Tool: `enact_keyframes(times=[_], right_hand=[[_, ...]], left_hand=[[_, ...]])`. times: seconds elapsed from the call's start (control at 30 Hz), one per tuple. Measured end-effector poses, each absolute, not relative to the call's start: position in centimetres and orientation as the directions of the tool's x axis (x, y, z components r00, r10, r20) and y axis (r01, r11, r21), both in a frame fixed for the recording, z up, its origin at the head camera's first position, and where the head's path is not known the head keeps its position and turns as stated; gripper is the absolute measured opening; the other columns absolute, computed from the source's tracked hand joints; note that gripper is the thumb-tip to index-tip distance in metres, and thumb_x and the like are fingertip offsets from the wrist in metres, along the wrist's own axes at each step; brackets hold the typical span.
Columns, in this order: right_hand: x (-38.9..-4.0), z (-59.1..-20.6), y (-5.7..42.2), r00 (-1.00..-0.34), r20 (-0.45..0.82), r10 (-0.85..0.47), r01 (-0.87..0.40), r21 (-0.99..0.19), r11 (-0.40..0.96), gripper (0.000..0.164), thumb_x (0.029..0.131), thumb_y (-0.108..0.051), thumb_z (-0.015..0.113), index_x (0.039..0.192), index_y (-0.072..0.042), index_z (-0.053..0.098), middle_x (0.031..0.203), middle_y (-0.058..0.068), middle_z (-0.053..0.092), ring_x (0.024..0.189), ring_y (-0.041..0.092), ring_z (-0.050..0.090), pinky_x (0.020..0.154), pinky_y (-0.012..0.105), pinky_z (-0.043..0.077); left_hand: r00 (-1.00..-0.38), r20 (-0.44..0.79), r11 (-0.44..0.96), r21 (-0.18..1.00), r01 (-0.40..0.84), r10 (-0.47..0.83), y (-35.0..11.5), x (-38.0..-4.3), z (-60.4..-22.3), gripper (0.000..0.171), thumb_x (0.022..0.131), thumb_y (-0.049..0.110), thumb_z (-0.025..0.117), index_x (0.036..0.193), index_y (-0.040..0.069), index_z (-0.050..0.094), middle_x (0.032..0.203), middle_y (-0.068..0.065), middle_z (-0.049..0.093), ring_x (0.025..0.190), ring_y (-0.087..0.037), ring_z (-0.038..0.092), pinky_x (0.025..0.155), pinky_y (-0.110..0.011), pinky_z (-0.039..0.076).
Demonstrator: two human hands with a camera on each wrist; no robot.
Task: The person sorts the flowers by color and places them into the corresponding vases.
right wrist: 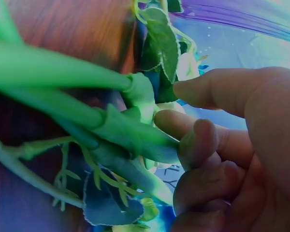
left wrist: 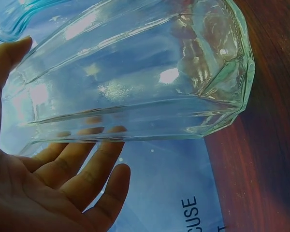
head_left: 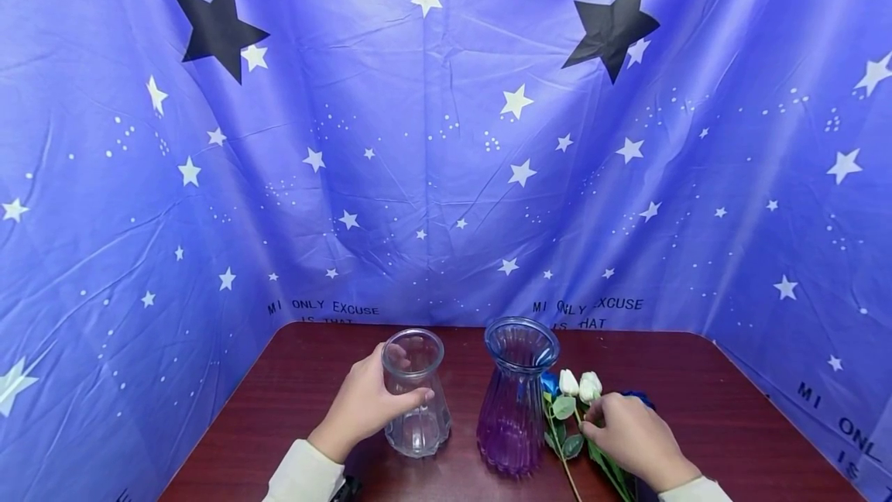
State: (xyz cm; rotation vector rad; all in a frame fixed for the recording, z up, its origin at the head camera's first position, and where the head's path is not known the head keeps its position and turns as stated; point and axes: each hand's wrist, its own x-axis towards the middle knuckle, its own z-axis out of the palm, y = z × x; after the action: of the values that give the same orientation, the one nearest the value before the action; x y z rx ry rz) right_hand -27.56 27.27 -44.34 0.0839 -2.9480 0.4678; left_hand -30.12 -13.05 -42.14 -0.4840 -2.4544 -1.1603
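Observation:
My left hand (head_left: 372, 397) grips a clear glass vase (head_left: 421, 428) round its narrow upper part, thumb in front and fingers behind. In the left wrist view the fingers show past the faceted glass. Right of it stands a second vase (head_left: 516, 417), blue at the flared rim and purple below. My right hand (head_left: 634, 436) is over the artificial flowers, its thumb and index fingertips a little apart beside the green stems (right wrist: 135, 130). Two white tulips (head_left: 580, 385) lie just beyond these fingertips. Its other fingers are bent.
A blue flower (head_left: 549, 383) lies by the purple vase, and a darker blue one (head_left: 639, 399) shows behind my right hand. Green leaves (head_left: 564, 407) spread between them. A purple-blue star-print cloth (head_left: 418, 177) encloses the dark red table (head_left: 279, 401) at the back and sides.

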Motion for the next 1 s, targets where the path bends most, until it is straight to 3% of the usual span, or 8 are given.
enact_keyframes(times=[0.63, 1.0], right_hand=[[-27.7, -45.2, 27.4, -0.984, 0.175, -0.025, -0.079, -0.308, 0.948, 0.017, 0.078, -0.027, 0.087, 0.073, -0.025, 0.071, 0.075, -0.008, 0.071, 0.067, 0.011, 0.063, 0.059, 0.043, 0.053], [-27.7, -45.4, 27.4, -0.986, 0.161, -0.028, -0.080, -0.321, 0.944, 0.022, 0.079, -0.029, 0.087, 0.068, -0.027, 0.069, 0.069, -0.012, 0.067, 0.061, 0.009, 0.057, 0.056, 0.038, 0.049]], left_hand=[[-0.872, 0.473, 0.650, 0.625, 0.432, 0.125, -13.0, -30.0, -42.1, 0.062, 0.065, 0.057, 0.093, 0.108, 0.021, 0.065, 0.096, 0.013, 0.069, 0.091, -0.008, 0.067, 0.081, -0.034, 0.056], [-0.866, 0.481, 0.655, 0.612, 0.444, 0.138, -12.9, -30.1, -42.0, 0.063, 0.066, 0.058, 0.092, 0.109, 0.021, 0.064, 0.097, 0.011, 0.069, 0.093, -0.010, 0.068, 0.081, -0.036, 0.056]])
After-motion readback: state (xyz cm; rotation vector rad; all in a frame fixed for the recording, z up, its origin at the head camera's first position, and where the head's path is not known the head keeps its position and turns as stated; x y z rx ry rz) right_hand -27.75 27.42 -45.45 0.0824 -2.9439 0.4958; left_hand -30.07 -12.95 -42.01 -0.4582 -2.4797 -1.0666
